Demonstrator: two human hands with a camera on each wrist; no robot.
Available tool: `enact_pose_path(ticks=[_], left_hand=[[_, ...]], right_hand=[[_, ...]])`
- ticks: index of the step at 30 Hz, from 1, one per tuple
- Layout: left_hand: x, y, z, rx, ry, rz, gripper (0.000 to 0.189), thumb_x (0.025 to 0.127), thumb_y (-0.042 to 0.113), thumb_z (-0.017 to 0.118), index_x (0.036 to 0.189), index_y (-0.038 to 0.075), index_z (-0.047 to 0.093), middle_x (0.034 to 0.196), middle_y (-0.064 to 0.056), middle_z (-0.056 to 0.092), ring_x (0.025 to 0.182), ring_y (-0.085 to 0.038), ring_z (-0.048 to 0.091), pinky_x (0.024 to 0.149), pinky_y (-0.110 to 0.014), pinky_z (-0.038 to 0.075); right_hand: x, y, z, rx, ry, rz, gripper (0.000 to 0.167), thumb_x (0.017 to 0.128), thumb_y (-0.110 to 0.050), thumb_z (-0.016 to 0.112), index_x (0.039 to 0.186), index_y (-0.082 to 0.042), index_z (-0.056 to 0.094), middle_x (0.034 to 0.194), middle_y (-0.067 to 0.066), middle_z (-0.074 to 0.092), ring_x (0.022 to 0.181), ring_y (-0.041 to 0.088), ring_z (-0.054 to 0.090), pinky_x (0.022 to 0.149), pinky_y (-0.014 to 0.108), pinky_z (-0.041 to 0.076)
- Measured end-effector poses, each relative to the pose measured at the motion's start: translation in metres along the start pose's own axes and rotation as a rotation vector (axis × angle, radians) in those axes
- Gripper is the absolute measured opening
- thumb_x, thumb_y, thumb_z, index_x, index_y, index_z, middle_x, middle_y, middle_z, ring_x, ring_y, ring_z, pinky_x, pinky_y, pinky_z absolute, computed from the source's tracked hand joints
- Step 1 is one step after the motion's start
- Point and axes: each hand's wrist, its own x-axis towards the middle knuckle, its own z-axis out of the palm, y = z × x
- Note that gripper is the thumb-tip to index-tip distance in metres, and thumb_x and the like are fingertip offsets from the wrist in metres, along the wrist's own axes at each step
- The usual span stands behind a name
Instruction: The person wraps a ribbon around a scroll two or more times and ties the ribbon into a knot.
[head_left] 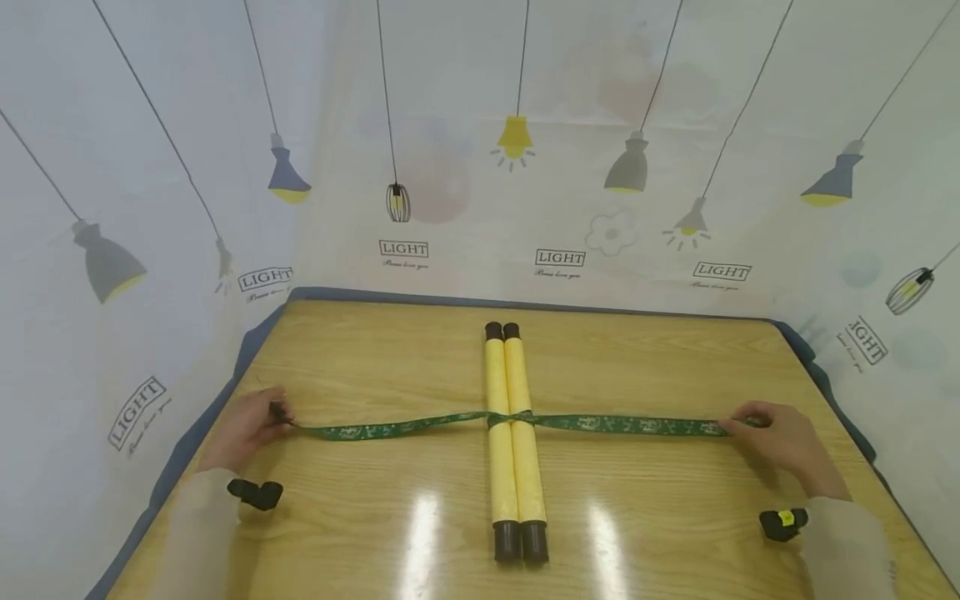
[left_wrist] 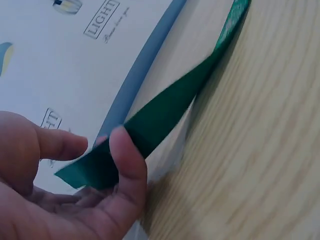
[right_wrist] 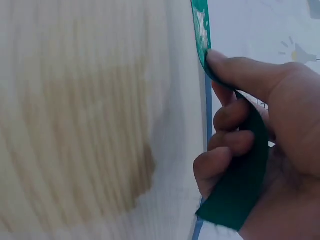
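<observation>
Two yellow rods (head_left: 516, 458) with dark end caps lie side by side on the wooden table, pointing away from me. A green printed ribbon (head_left: 630, 425) runs round their middle, crossing over itself there, and stretches out to both sides. My left hand (head_left: 243, 425) grips the ribbon's left end; in the left wrist view, the plain dark green tail (left_wrist: 165, 115) passes between curled fingers. At the other side my right hand (head_left: 783, 437) pinches the ribbon between thumb and forefinger. Its loose tail (right_wrist: 245, 185) hangs across the palm in the right wrist view.
The wooden table (head_left: 375, 350) has a blue-grey edge (head_left: 525, 305) along its back and sides. White curtains (head_left: 465, 67) printed with lamps and lettering stand behind and on both sides. Black wrist cameras (head_left: 257, 493) sit at both cuffs.
</observation>
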Motion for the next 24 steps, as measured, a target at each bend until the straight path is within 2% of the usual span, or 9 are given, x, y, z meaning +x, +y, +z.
enact_pose_path(ticks=[4,5,8,11,12,14,18,20,24], left_hand=[[-0.007,0.004,-0.005,0.106,0.112,0.022,0.064,0.105,0.027,0.055,0.153,-0.007,0.030,0.088,0.002,0.069,0.078,-0.009,0.067,0.073,-0.026,0.059],[-0.009,0.005,-0.005,0.169,0.133,0.028,0.072,0.105,0.030,0.055,0.158,-0.005,0.022,0.095,-0.002,0.069,0.082,-0.012,0.068,0.075,-0.028,0.059],[-0.011,0.009,-0.001,0.376,0.186,0.058,0.085,0.104,0.037,0.055,0.164,0.002,0.004,0.134,-0.027,0.059,0.116,-0.034,0.065,0.099,-0.045,0.054],[-0.014,0.015,0.007,0.553,0.237,0.122,0.085,0.103,0.039,0.058,0.164,0.004,0.011,0.157,-0.038,0.029,0.143,-0.055,0.033,0.113,-0.065,0.036],[-0.015,0.017,0.011,0.583,0.255,0.163,0.083,0.102,0.036,0.060,0.163,0.004,0.016,0.159,-0.039,0.026,0.146,-0.058,0.024,0.115,-0.069,0.029],[-0.016,0.020,0.021,0.645,0.282,0.267,0.074,0.099,0.030,0.065,0.159,0.000,0.031,0.154,-0.039,0.033,0.142,-0.059,0.027,0.113,-0.073,0.026],[-0.017,0.026,0.048,0.708,0.237,0.428,0.053,0.099,0.022,0.067,0.143,-0.004,0.054,0.139,-0.036,0.050,0.126,-0.052,0.047,0.105,-0.066,0.040],[-0.017,0.028,0.063,0.719,0.171,0.443,0.047,0.100,0.023,0.066,0.139,-0.001,0.059,0.135,-0.032,0.055,0.117,-0.046,0.055,0.092,-0.058,0.051],[-0.015,0.025,0.091,0.718,0.055,0.451,0.040,0.101,0.028,0.067,0.133,0.004,0.066,0.127,-0.023,0.062,0.104,-0.033,0.061,0.078,-0.043,0.054]], right_hand=[[0.000,0.007,-0.002,-0.030,0.053,-0.012,0.051,0.100,-0.050,0.062,0.113,-0.002,0.070,0.117,0.031,0.068,0.105,0.049,0.062,0.082,0.057,0.050],[0.000,0.008,-0.001,-0.042,0.071,-0.016,0.049,0.100,-0.049,0.063,0.111,-0.001,0.070,0.114,0.030,0.069,0.103,0.048,0.063,0.081,0.057,0.050],[0.000,0.006,-0.001,-0.051,0.090,-0.019,0.046,0.101,-0.043,0.063,0.112,0.001,0.069,0.114,0.032,0.069,0.106,0.052,0.061,0.083,0.060,0.049],[0.001,0.001,0.000,-0.051,0.117,-0.048,0.043,0.102,-0.037,0.063,0.117,0.004,0.068,0.125,0.038,0.062,0.110,0.057,0.059,0.083,0.064,0.050],[0.001,-0.004,-0.001,-0.049,0.116,-0.057,0.043,0.103,-0.036,0.063,0.119,0.004,0.067,0.129,0.040,0.059,0.112,0.059,0.057,0.084,0.065,0.050],[0.001,-0.012,-0.002,-0.032,0.115,-0.077,0.044,0.103,-0.034,0.062,0.125,0.004,0.066,0.135,0.041,0.054,0.115,0.059,0.055,0.084,0.066,0.050],[0.003,-0.037,-0.001,-0.002,0.077,-0.123,0.046,0.103,-0.034,0.063,0.131,0.003,0.063,0.137,0.036,0.055,0.117,0.054,0.055,0.084,0.063,0.052],[0.004,-0.049,0.002,0.017,0.051,-0.151,0.047,0.102,-0.033,0.064,0.132,0.003,0.062,0.135,0.033,0.058,0.115,0.050,0.058,0.083,0.058,0.055],[0.005,-0.069,0.013,0.016,0.012,-0.203,0.044,0.100,-0.030,0.069,0.130,0.002,0.064,0.127,0.029,0.064,0.106,0.042,0.063,0.077,0.049,0.057]])
